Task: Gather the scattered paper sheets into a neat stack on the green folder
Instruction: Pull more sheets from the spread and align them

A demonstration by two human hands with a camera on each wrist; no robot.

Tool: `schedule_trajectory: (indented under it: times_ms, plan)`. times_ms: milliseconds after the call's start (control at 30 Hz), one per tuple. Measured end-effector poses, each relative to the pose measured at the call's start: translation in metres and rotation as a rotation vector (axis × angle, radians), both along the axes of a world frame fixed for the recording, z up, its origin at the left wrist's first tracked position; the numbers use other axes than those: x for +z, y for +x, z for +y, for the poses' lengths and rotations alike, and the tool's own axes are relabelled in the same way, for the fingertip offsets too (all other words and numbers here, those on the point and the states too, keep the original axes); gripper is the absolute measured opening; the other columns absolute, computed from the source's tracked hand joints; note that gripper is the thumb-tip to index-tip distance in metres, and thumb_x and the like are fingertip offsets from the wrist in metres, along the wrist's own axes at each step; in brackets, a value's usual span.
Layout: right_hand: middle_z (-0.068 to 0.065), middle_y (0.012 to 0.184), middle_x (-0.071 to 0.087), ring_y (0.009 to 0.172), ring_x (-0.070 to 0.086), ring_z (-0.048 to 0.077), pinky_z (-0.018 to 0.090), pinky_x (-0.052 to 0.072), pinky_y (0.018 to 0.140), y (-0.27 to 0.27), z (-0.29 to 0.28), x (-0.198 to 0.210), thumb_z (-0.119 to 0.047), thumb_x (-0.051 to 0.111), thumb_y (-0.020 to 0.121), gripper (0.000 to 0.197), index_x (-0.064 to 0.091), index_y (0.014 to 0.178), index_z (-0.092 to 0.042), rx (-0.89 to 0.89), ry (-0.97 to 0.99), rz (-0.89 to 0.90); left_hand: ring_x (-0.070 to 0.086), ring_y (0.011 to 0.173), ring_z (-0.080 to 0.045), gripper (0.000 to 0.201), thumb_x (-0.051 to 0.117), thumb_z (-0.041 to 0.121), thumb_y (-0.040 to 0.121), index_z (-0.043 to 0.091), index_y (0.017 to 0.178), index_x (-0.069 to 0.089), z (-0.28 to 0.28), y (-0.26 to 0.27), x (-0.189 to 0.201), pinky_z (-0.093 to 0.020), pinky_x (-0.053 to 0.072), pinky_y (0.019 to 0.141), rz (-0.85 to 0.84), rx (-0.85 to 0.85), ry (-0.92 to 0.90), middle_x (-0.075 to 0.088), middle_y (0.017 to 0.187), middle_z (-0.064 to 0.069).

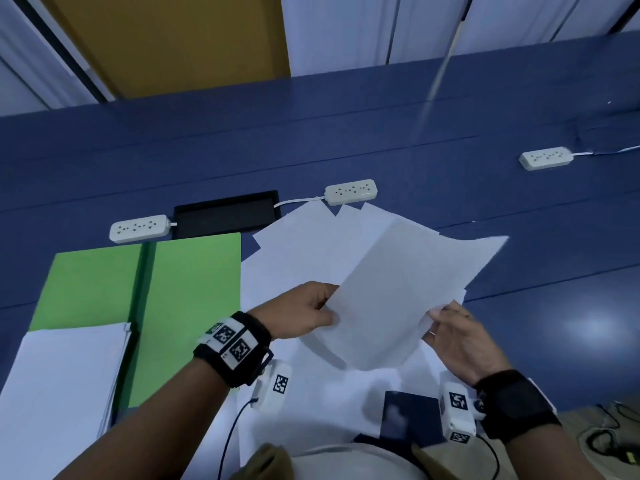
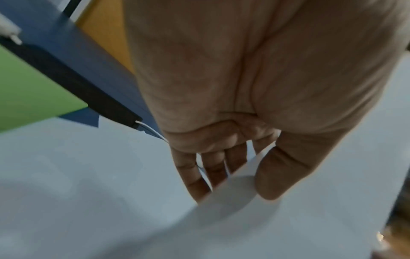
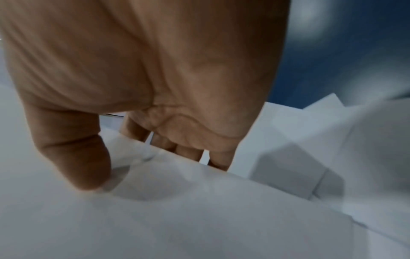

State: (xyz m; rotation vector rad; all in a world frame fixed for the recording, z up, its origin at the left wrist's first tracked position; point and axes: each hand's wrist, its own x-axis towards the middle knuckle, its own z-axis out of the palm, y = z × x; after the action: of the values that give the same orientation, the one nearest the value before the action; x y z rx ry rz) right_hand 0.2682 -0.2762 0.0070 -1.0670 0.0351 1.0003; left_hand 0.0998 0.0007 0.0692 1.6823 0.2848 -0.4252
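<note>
A white paper sheet (image 1: 398, 292) is lifted above the table between both hands. My left hand (image 1: 311, 315) pinches its left edge, thumb on top and fingers underneath, as the left wrist view shows (image 2: 239, 184). My right hand (image 1: 450, 327) pinches the near right edge, thumb (image 3: 84, 161) on top of the sheet (image 3: 177, 210). Several more loose sheets (image 1: 311, 237) lie overlapping below on the blue table. The open green folder (image 1: 187, 306) lies to the left, with a stack of white sheets (image 1: 62, 382) on its near left part.
Three white power strips (image 1: 140, 228) (image 1: 350, 191) (image 1: 545, 157) lie on the blue table (image 1: 242, 140). A black tray (image 1: 227, 214) sits behind the folder. A dark booklet (image 1: 408, 417) lies near my body among the papers. Cables trail at the lower right.
</note>
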Motion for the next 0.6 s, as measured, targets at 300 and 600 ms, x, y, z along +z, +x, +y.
schedule_trajectory:
  times_ms: [300,600]
  plan:
    - [0.005,0.100,0.070,0.095,0.065,0.025,0.035,0.057,0.088,0.016,-0.035,0.001,-0.012,0.073,0.065,0.027,0.074,0.091,-0.018,-0.165,-0.017,-0.001,0.046,0.130,-0.032,0.102,0.087,0.047,0.073,0.023,0.153,0.029,-0.003,0.009,-0.090,-0.048,0.043,0.107,0.322,-0.374,0.960,0.038,0.143,-0.008]
    - [0.015,0.109,0.055,0.107,0.051,0.037,0.045,0.053,0.098,0.030,-0.092,-0.016,-0.012,0.076,0.060,0.040,0.059,0.096,-0.011,-0.235,0.053,0.020,0.051,0.129,-0.030,0.107,0.092,0.048,0.066,0.024,0.147,0.028,-0.007,0.017,-0.114,-0.051,0.035,0.110,0.324,-0.401,1.129,0.048,0.143,-0.003]
